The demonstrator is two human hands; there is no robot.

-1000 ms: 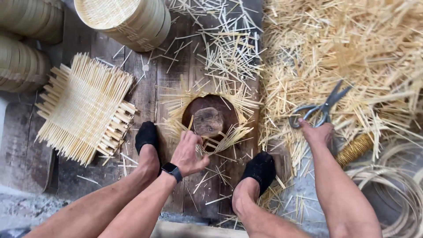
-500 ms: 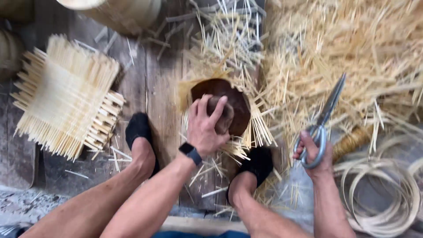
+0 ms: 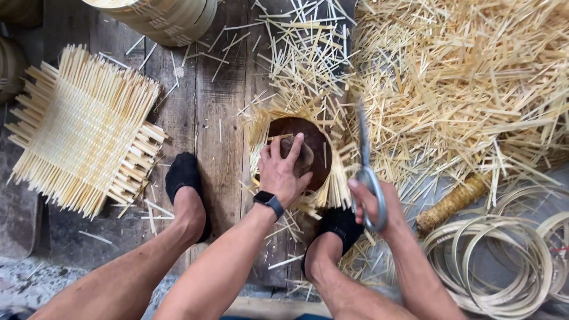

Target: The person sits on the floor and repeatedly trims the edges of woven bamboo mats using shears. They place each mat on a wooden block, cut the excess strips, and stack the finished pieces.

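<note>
Item: round dark wooden block (image 3: pixel 308 139) on the plank floor (image 3: pixel 219 118), ringed by woven bamboo strips (image 3: pixel 339 178), between our black-socked feet (image 3: pixel 185 175). Our left hand (image 3: pixel 283 170) presses flat on it, fingers spread (pinning the weave down, we judge). Our right hand (image 3: pixel 374 204) grips scissors (image 3: pixel 364 160), blades upright beside the strips. Finished woven mat (image 3: pixel 83 127) lies well apart, left.

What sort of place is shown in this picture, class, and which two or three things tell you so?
Probably a bamboo weaving workshop with a wooden floor. A woven mat lies on the boards, a heap of cut strips covers the right side, and coiled hoops lie nearby. The right hand holds scissors.
</note>
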